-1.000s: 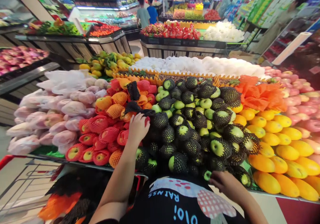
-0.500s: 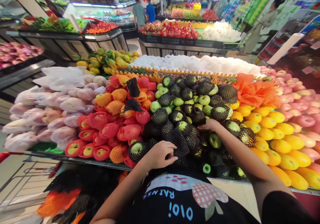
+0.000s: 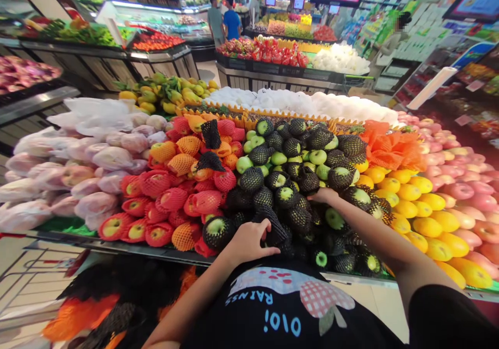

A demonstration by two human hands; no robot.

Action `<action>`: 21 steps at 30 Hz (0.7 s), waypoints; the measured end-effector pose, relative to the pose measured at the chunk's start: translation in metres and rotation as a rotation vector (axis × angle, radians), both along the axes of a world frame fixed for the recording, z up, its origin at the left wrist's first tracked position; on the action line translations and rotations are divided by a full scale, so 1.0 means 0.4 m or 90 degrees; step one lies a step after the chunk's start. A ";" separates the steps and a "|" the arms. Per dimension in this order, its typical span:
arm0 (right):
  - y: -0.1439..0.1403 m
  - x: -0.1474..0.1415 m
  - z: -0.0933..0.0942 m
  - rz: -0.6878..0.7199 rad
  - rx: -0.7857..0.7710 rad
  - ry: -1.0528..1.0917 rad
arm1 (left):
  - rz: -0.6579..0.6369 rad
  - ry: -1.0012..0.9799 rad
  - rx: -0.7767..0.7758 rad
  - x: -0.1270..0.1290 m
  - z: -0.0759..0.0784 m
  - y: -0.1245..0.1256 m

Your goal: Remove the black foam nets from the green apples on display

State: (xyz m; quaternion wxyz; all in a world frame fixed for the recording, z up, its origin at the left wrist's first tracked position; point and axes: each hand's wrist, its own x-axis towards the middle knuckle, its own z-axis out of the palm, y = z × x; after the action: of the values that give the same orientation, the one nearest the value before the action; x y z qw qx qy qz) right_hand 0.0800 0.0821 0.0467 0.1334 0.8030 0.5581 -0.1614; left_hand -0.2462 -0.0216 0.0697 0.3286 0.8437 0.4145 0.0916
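Observation:
A sloped display holds green apples in black foam nets (image 3: pixel 296 182). My left hand (image 3: pixel 249 241) is at the front of that pile, its fingers closed on a loose black foam net (image 3: pixel 273 223). My right hand (image 3: pixel 325 196) reaches further up the pile and rests on the netted green apples; I cannot see what its fingers hold. To the left lie apples in red and orange nets (image 3: pixel 175 198). A netted green apple (image 3: pixel 216 230) sits just left of my left hand.
Yellow mangoes (image 3: pixel 424 208) lie to the right, with pink apples (image 3: pixel 463 177) beyond them. Fruit in pale bags (image 3: pixel 89 162) fills the left. Orange and black nets (image 3: pixel 117 302) lie in a cart at lower left. People stand in the far aisle (image 3: pixel 224 21).
My left hand came down from the red-netted apples to the front of the black-netted pile and took hold of a net. My right hand reached up from the front edge onto the pile.

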 end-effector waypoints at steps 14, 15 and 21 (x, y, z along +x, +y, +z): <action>-0.136 -0.019 0.279 0.059 0.140 -0.061 | 0.176 -0.180 0.178 -0.083 0.016 0.045; -0.160 -0.037 0.288 0.083 0.173 -0.028 | 0.187 -0.215 0.196 -0.093 0.020 0.050; -0.278 -0.198 0.182 0.219 0.284 0.229 | 0.265 -0.316 0.219 -0.132 0.019 0.055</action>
State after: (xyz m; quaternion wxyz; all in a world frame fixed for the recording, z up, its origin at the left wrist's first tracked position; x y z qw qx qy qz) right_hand 0.0007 -0.0292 0.1196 -0.1210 0.6650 0.7216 -0.1498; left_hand -0.2989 0.0004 0.0772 0.2465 0.7364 0.4633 0.4269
